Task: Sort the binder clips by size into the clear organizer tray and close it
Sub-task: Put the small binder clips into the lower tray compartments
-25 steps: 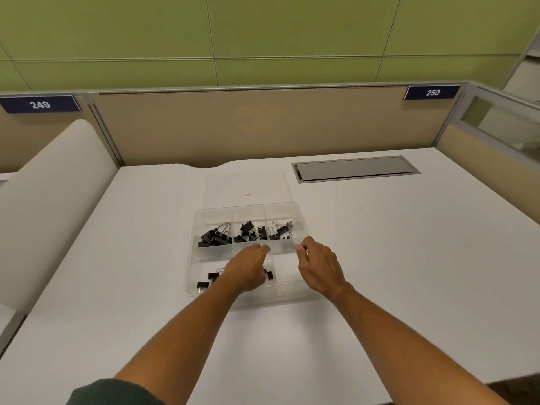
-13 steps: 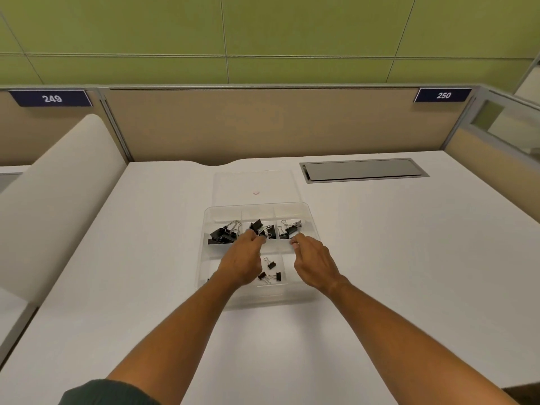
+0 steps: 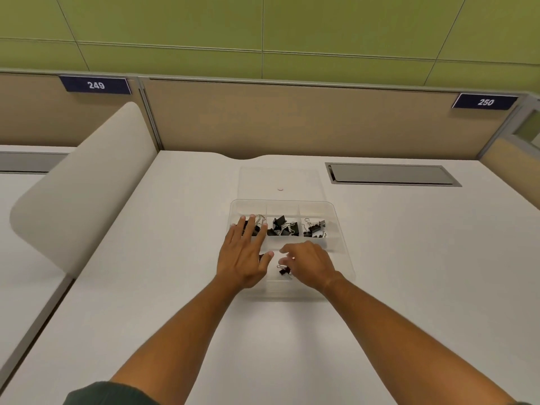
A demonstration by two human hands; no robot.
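Black clips (image 3: 283, 227), clear tray (image 3: 339, 229)

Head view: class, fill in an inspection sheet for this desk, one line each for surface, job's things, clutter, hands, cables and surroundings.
Surface: white desk.
Job's things: clear organizer tray open; binder clips in its far compartments; lid flat behind it.
Clutter: nothing seen.
Hands: left hand flat, fingers straight over the tray; right hand curled by a small binder clip, grasp unclear.
Cables: nothing seen; closed grommet cover.
Surroundings: beige partition, labels 249 and 250, green wall.
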